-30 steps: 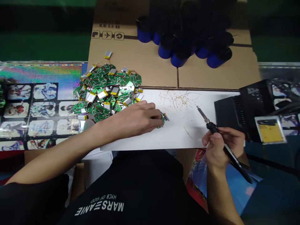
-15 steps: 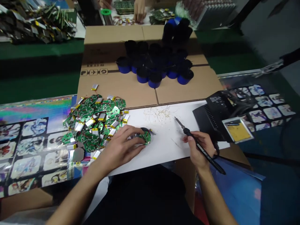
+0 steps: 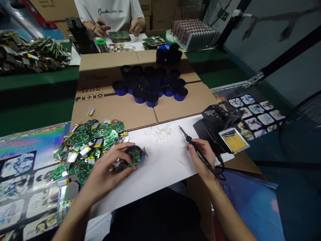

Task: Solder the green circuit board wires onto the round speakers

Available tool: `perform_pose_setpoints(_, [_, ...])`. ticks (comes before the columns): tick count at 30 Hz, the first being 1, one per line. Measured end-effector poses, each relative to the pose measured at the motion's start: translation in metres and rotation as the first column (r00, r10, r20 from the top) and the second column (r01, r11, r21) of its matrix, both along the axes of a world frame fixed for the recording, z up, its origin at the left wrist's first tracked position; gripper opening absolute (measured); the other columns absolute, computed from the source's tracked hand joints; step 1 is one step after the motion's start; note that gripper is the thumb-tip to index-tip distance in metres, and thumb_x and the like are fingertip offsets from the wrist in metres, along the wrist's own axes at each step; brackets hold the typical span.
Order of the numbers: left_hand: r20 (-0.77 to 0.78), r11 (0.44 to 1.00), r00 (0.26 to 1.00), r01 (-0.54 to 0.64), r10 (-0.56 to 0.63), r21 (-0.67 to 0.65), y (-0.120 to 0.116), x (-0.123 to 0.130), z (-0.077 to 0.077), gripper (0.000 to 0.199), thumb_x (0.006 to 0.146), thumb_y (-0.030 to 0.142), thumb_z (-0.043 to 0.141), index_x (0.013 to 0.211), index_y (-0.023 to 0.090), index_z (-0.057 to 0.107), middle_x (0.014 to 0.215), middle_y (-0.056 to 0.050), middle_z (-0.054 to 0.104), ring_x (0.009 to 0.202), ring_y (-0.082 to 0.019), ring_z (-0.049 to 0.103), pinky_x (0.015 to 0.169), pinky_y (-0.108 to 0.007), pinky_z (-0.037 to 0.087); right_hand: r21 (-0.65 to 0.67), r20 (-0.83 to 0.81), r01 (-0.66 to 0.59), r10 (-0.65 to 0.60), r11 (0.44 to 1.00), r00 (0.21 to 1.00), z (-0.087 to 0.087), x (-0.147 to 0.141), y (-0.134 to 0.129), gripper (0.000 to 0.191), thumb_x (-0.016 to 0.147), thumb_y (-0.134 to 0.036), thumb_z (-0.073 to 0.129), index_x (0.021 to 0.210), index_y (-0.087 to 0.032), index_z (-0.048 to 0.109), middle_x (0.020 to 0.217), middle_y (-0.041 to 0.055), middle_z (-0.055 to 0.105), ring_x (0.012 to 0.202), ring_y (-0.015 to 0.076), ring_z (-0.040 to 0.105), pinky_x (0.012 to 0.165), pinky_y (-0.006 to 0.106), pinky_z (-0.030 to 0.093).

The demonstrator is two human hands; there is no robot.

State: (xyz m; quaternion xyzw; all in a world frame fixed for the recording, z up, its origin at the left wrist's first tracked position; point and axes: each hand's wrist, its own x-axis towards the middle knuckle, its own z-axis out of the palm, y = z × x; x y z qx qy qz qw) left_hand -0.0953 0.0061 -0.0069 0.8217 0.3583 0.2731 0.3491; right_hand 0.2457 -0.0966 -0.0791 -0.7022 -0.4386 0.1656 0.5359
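Note:
My left hand (image 3: 112, 167) grips a round blue-and-black cup with a green circuit board (image 3: 135, 155) in its mouth, tilted above the white sheet (image 3: 160, 167). Thumb and fingers are closed around its side, and a small wired part sticks out at its right. In my right hand (image 3: 202, 159) is a soldering iron (image 3: 198, 150), held like a pen, its tip pointing up and left over the sheet. Scattered thin wire clippings (image 3: 163, 132) lie near that tip. Left of my left hand spreads a heap of green circuit boards with small silver batteries (image 3: 87, 144).
Several blue-and-black cups (image 3: 151, 99) stand on the cardboard (image 3: 180, 107) beyond the sheet. A black soldering station (image 3: 210, 130) and a tray with a yellow sponge (image 3: 234, 140) sit at the right. Across the table, a person in a white shirt (image 3: 112, 13) handles boards.
My left hand has lifted and tilted the cup with its board, its grip now around the side. The soldering iron stays in my right hand. The view has tipped upward, showing the person opposite.

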Motion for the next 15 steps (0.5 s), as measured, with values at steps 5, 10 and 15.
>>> perform_pose_setpoints(5, [0.169, 0.937, 0.943, -0.311, 0.285, 0.156, 0.051, -0.041, 0.04, 0.018, 0.085, 0.03, 0.085, 0.097, 0.038, 0.075, 0.137, 0.016, 0.072, 0.138, -0.03, 0.066, 0.127, -0.066, 0.049, -0.024, 0.068, -0.031, 0.033, 0.999, 0.997, -0.003, 0.005, 0.002, 0.024, 0.097, -0.039, 0.074, 0.117, -0.024, 0.072, 0.101, 0.005, 0.079, 0.086, 0.0195, 0.078, 0.083, 0.035, 0.064])
perform_pose_setpoints(10, [0.227, 0.794, 0.811, -0.579, 0.539, 0.186, 0.119, -0.076, 0.043, 0.023, 0.085, 0.037, 0.087, 0.103, 0.048, 0.077, 0.131, 0.028, 0.073, 0.143, -0.03, 0.064, 0.129, -0.067, 0.047, -0.024, 0.056, -0.05, 0.052, 0.998, 0.997, -0.002, 0.006, 0.005, 0.024, 0.098, -0.039, 0.073, 0.117, -0.023, 0.071, 0.101, 0.0042, 0.078, 0.086, 0.0187, 0.078, 0.084, 0.034, 0.064])
perform_pose_setpoints(15, [0.177, 0.653, 0.653, -0.755, 0.736, 0.069, 0.185, -0.117, 0.005, 0.036, 0.069, 0.052, 0.094, 0.081, 0.027, 0.07, 0.125, 0.011, 0.08, 0.126, -0.033, 0.072, 0.122, -0.07, 0.052, -0.013, 0.042, -0.052, 0.052, 0.999, 0.998, -0.002, 0.008, 0.005, 0.024, 0.098, -0.04, 0.073, 0.115, -0.023, 0.071, 0.1, 0.0047, 0.079, 0.084, 0.0183, 0.079, 0.081, 0.033, 0.065])
